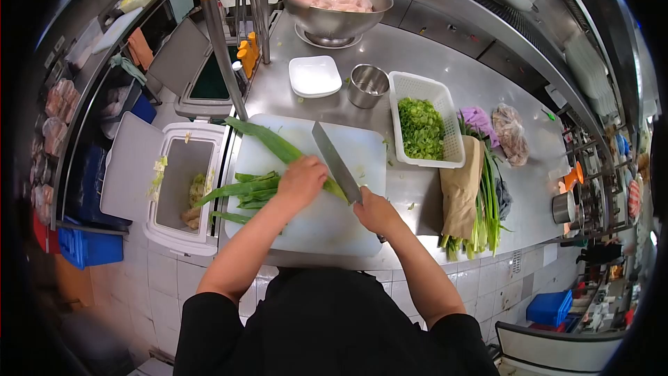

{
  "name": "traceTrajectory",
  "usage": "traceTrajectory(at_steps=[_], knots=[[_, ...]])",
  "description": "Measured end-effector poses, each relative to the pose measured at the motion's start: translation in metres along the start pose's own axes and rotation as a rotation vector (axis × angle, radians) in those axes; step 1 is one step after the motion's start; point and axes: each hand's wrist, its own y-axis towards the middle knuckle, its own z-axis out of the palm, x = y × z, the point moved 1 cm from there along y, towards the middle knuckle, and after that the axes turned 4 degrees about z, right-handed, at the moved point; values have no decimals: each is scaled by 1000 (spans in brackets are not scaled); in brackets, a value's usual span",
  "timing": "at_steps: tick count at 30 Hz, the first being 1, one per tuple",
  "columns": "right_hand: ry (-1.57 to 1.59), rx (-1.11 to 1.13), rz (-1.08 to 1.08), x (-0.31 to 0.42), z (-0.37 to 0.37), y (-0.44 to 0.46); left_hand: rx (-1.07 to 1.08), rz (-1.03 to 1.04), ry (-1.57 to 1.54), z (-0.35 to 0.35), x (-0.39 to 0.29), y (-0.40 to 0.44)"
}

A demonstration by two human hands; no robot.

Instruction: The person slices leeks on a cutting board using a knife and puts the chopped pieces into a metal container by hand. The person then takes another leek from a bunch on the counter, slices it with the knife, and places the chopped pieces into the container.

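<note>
On the white cutting board (327, 230), my left hand (302, 181) is closed over a long leek (268, 139), its green leaves running to the upper left. My right hand (379, 210) grips a kitchen knife (335, 160) by its handle. The blade points up and left, close beside the leek's lower end; whether it touches is unclear. Cut green leek tops (250, 191) lie under and left of my left wrist, some hanging over the board's edge.
A white basket of sliced greens (421, 129), a metal cup (368, 86), white dishes (315, 76) and a bowl of raw meat (337, 1) stand behind the board. Wrapped green onions (476, 202) lie right. An open bin (188, 181) stands left.
</note>
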Motion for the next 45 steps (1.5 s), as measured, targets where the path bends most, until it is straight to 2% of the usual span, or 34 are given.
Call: traceTrajectory(at_steps=[2, 5, 7, 9, 11, 13, 14, 18, 20, 21, 23, 24, 25, 27, 28, 29, 32, 33, 35, 36, 38, 41, 43, 45], knots=[[-9, 2, 2, 3, 0, -1, -52, -32, 231, -13, 8, 1], [-29, -2, -31, -1, 0, 8, 49, -45, 213, 2, 28, 0], [-35, 2, -55, 4, -15, 6, 42, -26, 209, 4, 25, 1], [58, 276, 155, 43, -65, -13, 34, -23, 200, 7, 22, 1], [24, 318, 177, 45, -59, -20, 71, -17, 188, 7, 20, 4], [-130, 45, -16, 19, -15, -14, 71, -27, 192, 8, 20, 5], [-108, -7, -20, 11, 2, -4, 78, -32, 197, 9, 19, 4], [-90, 56, -32, 17, -29, 1, 101, -8, 185, 11, 17, 5], [18, 271, 172, 44, -58, -22, 124, -16, 223, 16, 19, 6], [16, 276, 169, 35, -38, -16, 123, -23, 223, 16, 19, 4], [-75, -60, -41, 8, 9, -1, 125, -16, 216, 16, 16, 6], [-54, -81, -75, 8, 4, 2, 123, -13, 216, 16, 16, 7], [-54, -83, -78, 19, -14, 4, 105, -1, 200, 16, 17, 8], [93, 210, 127, 37, -48, -2, 102, 7, 186, 16, 17, 3], [127, 259, 151, 43, -59, -9, 101, 0, 187, 15, 16, 4], [123, 265, 149, 39, -48, -6, 100, -10, 185, 15, 16, 4], [64, -69, -53, 1, 17, 11, 92, -5, 159, 19, 18, 2], [62, -76, -53, 5, 7, 12, 88, 2, 159, 19, 16, 4], [201, 119, 129, 20, -12, 6, 67, 6, 141, 13, 9, -3], [211, 106, 127, 19, -16, 5, 70, 19, 150, 9, 4, -5], [255, 154, 125, 17, -21, 3, 103, -101, 38, 5, -6, -14], [230, 118, 127, 15, -17, 3, 235, -65, 121, -2, -10, -23], [214, 122, 124, 16, -17, 2, 186, -46, 175, -8, -3, -14], [195, 132, 122, 17, -18, 5, -57, -34, 338, -15, 10, 3]])
